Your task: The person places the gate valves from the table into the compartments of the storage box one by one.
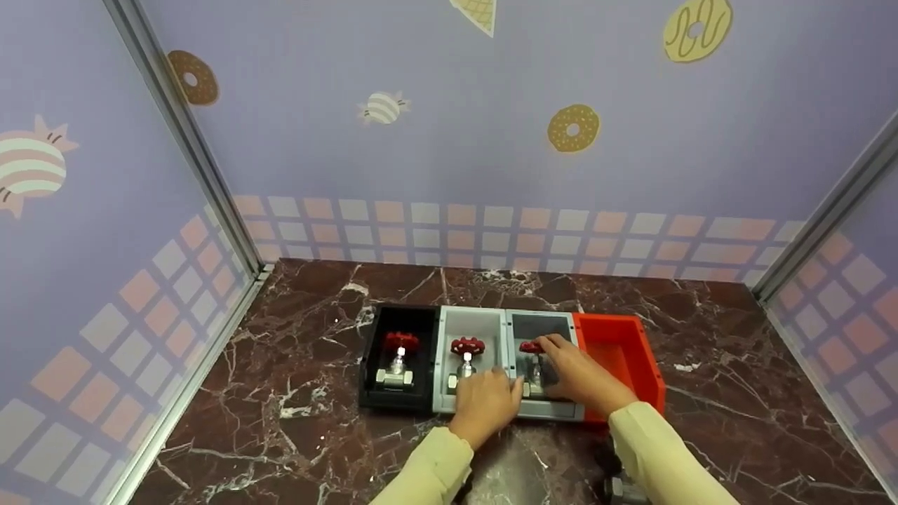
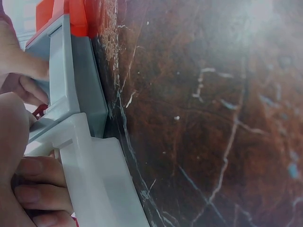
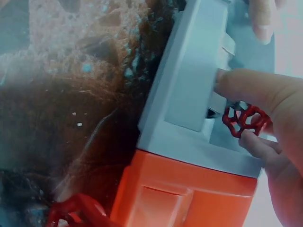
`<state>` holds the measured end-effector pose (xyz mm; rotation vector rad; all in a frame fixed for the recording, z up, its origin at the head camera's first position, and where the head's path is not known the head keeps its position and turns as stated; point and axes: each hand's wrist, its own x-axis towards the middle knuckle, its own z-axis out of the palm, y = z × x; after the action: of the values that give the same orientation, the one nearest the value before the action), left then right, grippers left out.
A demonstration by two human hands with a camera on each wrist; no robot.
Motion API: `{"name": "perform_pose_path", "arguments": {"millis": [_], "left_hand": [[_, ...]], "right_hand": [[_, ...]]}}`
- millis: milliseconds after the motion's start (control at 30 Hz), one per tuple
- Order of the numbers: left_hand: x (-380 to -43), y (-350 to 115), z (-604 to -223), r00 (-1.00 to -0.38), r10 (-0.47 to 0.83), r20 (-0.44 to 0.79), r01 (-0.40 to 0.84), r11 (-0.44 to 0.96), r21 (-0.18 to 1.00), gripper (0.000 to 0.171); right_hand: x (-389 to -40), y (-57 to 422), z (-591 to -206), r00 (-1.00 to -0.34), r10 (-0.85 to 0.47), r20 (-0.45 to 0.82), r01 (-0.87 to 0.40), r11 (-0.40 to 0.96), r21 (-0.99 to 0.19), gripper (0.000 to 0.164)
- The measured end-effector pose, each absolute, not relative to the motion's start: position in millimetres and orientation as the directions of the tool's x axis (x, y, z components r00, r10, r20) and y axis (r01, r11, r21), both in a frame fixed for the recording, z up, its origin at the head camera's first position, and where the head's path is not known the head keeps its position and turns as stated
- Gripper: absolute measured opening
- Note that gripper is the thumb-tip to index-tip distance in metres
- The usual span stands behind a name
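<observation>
In the head view my right hand [image 1: 586, 375] reaches into the grey bin [image 1: 541, 324] and grips a metal valve with a red handwheel [image 3: 245, 120]. Its thumb is down by the valve's body, other fingers around the wheel. My left hand [image 1: 487, 401] is over the front of the white bin [image 1: 473, 319]. Its curled fingers [image 2: 42, 196] show just behind that bin's front wall; I cannot tell whether they hold anything. Another red-wheeled valve [image 1: 468, 346] stands upright in the white bin, partly covered by the left hand. A similar valve [image 1: 397, 377] stands in the black bin [image 1: 372, 358].
An orange bin [image 1: 649, 351] ends the row on the right. Near the right sleeve lies another valve [image 1: 624, 487] on the brown marbled table [image 1: 295, 449]; its red handwheel [image 3: 78, 210] shows in the right wrist view. Patterned panels [image 1: 449, 161] enclose the back and sides.
</observation>
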<state>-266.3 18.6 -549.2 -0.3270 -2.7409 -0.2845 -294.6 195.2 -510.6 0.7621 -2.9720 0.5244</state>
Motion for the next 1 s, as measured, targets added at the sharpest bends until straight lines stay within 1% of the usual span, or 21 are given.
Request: {"name": "perform_pose_path", "arguments": {"millis": [133, 433, 667, 1000], "left_hand": [[-266.7, 17.6, -549.2, -0.915, 0.179, 0.363, 0.252, 0.953, 0.166, 0.045], [-265.3, 18.8, -548.9, -0.919, 0.184, 0.349, 0.254, 0.953, 0.165, 0.044], [-265.0, 19.2, -546.0, -0.924, 0.185, 0.334, 0.25, 0.954, 0.163, 0.044], [-264.5, 19.3, -546.1, -0.918, 0.181, 0.353, 0.249, 0.956, 0.158, 0.043]], "right_hand": [[-294.2, 194.1, -508.0, -0.89, -0.447, 0.086, -0.449, 0.832, -0.326, 0.081], [-292.1, 195.0, -509.0, -0.888, -0.455, 0.064, -0.452, 0.837, -0.31, 0.08], [-291.5, 194.1, -509.5, -0.871, -0.484, 0.081, -0.486, 0.828, -0.279, 0.076], [-290.8, 191.3, -508.1, -0.884, -0.468, 0.011, -0.455, 0.853, -0.256, 0.077]]}}
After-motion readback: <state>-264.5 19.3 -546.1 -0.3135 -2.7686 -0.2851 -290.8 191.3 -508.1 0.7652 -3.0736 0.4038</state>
